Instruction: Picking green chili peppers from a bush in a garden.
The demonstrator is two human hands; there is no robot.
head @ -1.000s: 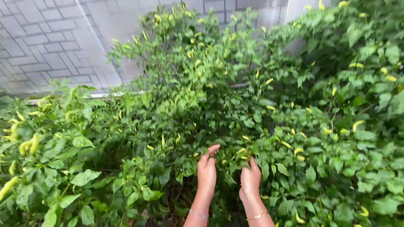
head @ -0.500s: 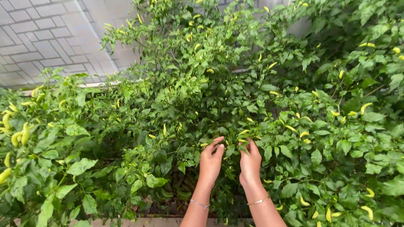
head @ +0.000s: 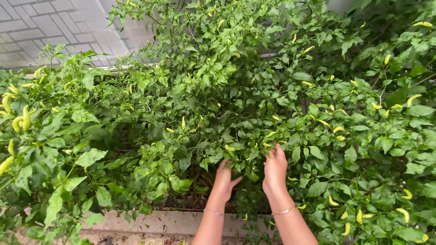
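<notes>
Bushy green pepper plants (head: 200,95) fill the view, with small pale yellow peppers (head: 229,148) scattered among the leaves. My left hand (head: 223,182) reaches into the foliage low in the middle. Its thumb is spread to the right and its fingertips are hidden by leaves. My right hand (head: 275,169) is just to the right and slightly higher, fingers pointing up. Its fingertips touch leaves beside a yellow pepper (head: 267,145), and I cannot tell if they grip it. Each wrist has a thin bracelet.
A pale concrete planter edge (head: 150,223) runs along the bottom under the plants. Grey paving tiles (head: 41,27) show at the top left. Larger yellow peppers (head: 22,119) hang at the far left, and others (head: 411,99) at the right.
My left hand has sunk a little, and its fingers have slipped in among the leaves. My right hand has risen slightly toward a yellow pepper. The view has shifted slightly.
</notes>
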